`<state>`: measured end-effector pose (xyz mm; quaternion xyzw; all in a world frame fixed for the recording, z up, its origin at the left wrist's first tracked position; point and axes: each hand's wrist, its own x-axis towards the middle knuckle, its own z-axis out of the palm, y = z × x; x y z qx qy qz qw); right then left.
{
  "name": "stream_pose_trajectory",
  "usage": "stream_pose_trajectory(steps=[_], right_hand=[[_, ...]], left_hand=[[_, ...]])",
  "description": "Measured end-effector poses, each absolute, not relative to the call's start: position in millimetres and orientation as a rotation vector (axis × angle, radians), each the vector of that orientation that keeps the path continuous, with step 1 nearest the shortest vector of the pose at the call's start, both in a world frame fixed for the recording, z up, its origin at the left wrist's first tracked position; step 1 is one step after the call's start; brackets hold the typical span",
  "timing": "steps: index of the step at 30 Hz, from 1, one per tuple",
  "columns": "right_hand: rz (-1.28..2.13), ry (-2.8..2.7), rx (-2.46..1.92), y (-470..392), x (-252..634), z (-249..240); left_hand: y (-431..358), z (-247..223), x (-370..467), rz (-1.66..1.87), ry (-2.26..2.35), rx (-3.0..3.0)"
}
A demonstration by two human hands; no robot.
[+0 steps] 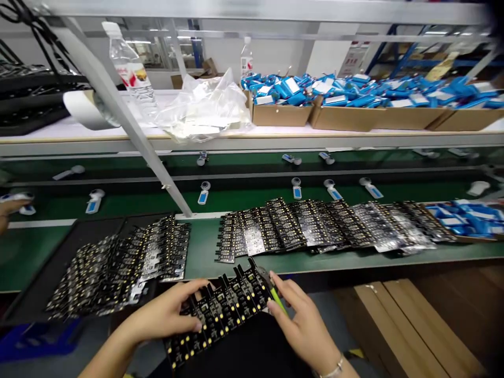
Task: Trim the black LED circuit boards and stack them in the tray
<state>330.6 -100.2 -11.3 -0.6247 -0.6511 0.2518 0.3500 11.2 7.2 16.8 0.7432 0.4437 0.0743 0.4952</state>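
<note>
A black circuit board panel [226,307] with rows of yellowish pads is tilted in front of me, above my lap. My left hand [173,312] grips its left part, thumb on the top face and fingers partly hidden at the far edge. In my right hand [303,320] are cutting pliers [276,298] with green handles, their jaws at the panel's right end. Whether the jaws are closed on the board is unclear. Stacked panels lean on a black tray [51,265] to the left. A long row of similar panels [311,223] lies on the green bench beyond my hands.
Small white devices [203,193] with blue labels lie along the green conveyor [252,191]. On the shelf are cardboard boxes [346,118] of blue battery packs, a plastic bag [205,107] and bottles [134,73]. Cartons [405,325] stand low right. Another person's hand [10,210] touches a device far left.
</note>
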Motion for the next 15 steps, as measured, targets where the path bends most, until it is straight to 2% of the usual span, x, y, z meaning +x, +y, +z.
stream_pose_trajectory(steps=[5,10,15], right_hand=[[0.741,-1.803,-1.633,-90.2,318.9,-13.3],[0.333,-1.937,-1.930,-89.8,299.7,-24.4],[0.851,-1.875,-1.656,-80.4,304.5,-23.9]], left_hand=[[2.0,9.4,-10.3,0.075,1.167,1.801],[-5.5,2.0,-25.3,0.038,1.214,1.757],[-13.7,-18.4,-37.4,0.137,1.233,1.628]])
